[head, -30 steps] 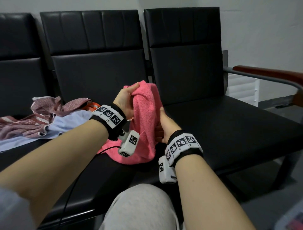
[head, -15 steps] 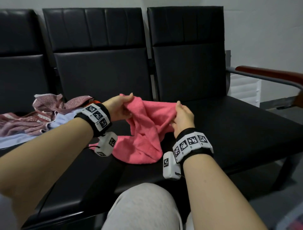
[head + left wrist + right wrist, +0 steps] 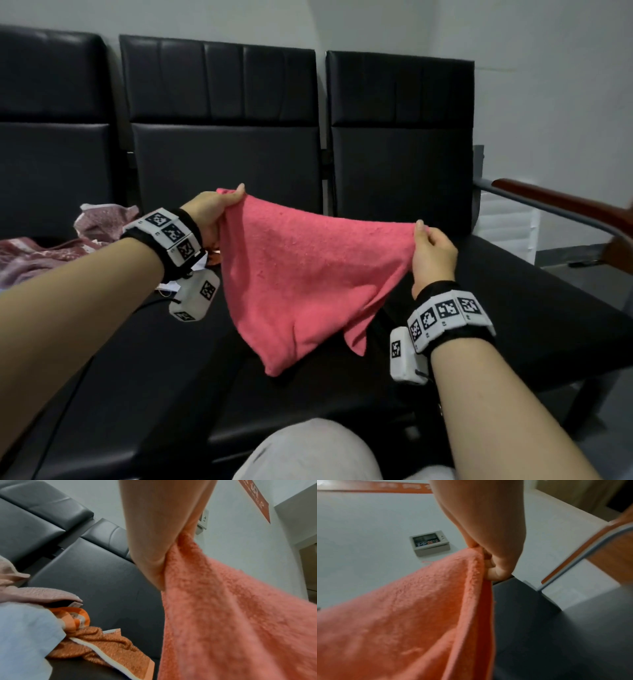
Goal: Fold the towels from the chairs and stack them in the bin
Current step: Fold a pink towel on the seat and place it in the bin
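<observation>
A pink towel (image 3: 301, 274) hangs stretched between my two hands above the black chair seat (image 3: 534, 308). My left hand (image 3: 214, 214) pinches its upper left corner, and my right hand (image 3: 432, 248) pinches the upper right corner. The towel's lower part droops to a point just over the seat. In the left wrist view the left hand (image 3: 154, 555) grips the pink towel (image 3: 231, 622) at its edge. The right wrist view shows the right hand (image 3: 489, 561) clamped on the pink towel (image 3: 406, 615). No bin is in view.
A heap of other towels lies on the left seat: a maroon patterned one (image 3: 51, 253), a pale blue one (image 3: 24, 632) and an orange one (image 3: 106, 647). A wood-topped armrest (image 3: 561, 205) borders the right chair. My grey-clad knee (image 3: 308, 452) is below.
My hands have moved apart and lifted, so the bunched pink towel is now spread out taut between them. The view has tilted upward.
</observation>
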{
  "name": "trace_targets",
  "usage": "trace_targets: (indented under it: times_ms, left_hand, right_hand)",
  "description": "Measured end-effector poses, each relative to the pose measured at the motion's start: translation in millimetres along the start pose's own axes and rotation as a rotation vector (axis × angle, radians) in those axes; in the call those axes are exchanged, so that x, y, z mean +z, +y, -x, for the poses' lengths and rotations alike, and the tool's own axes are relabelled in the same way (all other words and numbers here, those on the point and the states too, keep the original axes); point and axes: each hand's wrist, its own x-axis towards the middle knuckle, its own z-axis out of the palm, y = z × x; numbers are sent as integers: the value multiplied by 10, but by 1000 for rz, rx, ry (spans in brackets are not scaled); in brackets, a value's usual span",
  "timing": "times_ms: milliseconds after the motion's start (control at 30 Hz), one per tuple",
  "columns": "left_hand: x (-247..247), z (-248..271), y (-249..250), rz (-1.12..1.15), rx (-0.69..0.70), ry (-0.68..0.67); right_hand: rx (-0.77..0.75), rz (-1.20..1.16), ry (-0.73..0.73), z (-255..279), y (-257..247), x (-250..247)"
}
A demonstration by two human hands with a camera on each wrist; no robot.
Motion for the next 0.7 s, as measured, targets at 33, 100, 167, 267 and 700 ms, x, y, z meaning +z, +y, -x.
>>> trace_targets:
  times_ms: [33,100,167,267,700]
  left_hand:
    - [-25,-4,41,9,13,-10]
    - [-49,1,138,30,49,-25]
    - [-41,35,225,30,88,-11]
    - [-55,67,298,-16,190,37]
    - [-244,118,614,-734,293,221]
  right_hand:
    - [-24,36,1,-30,-49,-6]
    - [-50,82,-14,-107,-159,1]
    - [-51,99,-22,-192,-232,18]
    - [-41,115,-26,-272,-349,34]
    - [15,649,-203,-285,-1075,-86]
